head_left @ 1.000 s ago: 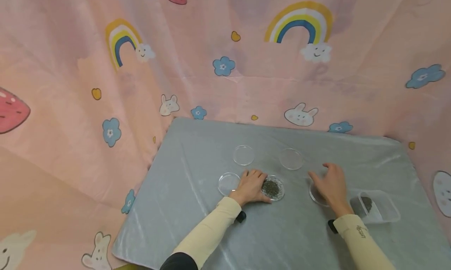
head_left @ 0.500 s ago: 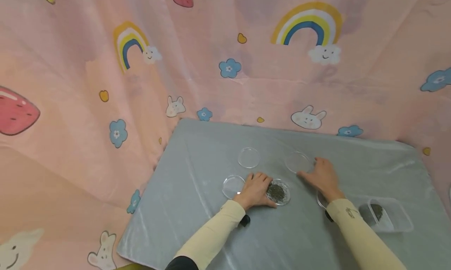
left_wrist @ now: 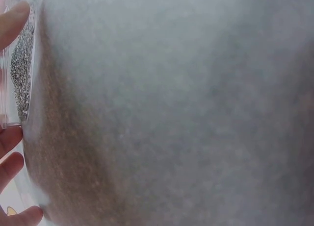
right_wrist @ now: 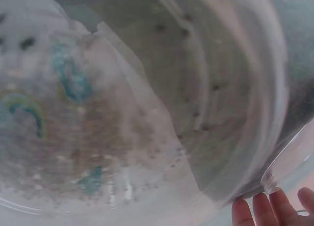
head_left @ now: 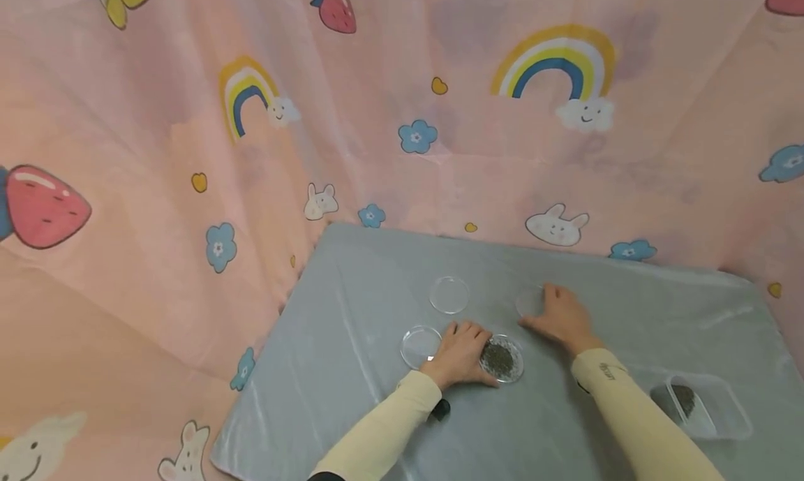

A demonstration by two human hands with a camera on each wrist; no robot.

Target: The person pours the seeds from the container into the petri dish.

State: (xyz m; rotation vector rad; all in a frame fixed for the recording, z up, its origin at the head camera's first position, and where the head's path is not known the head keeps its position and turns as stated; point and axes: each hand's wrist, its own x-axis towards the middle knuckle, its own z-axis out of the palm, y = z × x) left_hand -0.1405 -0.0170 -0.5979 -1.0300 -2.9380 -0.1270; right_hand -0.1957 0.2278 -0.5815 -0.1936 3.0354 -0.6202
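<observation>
My left hand (head_left: 460, 355) grips the near-left rim of a clear petri dish (head_left: 516, 362) holding dark granules. In the left wrist view its thumb and fingers lie at the rim, with the speckled granules (left_wrist: 22, 64) showing through the side. Farther back, my right hand (head_left: 561, 318) holds a clear petri dish half (head_left: 527, 303) between thumb and fingers. The right wrist view shows the fingertips at the edge of that clear dish half (right_wrist: 294, 157). A larger-looking clear dish (right_wrist: 235, 88) with dark specks fills most of that view, close to the wrist; the sleeve hides it in the head view.
Two more clear dish halves lie on the grey cloth (head_left: 352, 278): a back one (head_left: 449, 295) and a nearer one (head_left: 417, 347) beside my left hand. A clear plastic box (head_left: 722, 404) with dark granules stands at the right. Behind hangs a pink printed curtain (head_left: 377, 69).
My right hand has moved left and away from me, from above the right-hand dish to the back dish half, and its fingers have closed around the edge. The left hand keeps its hold.
</observation>
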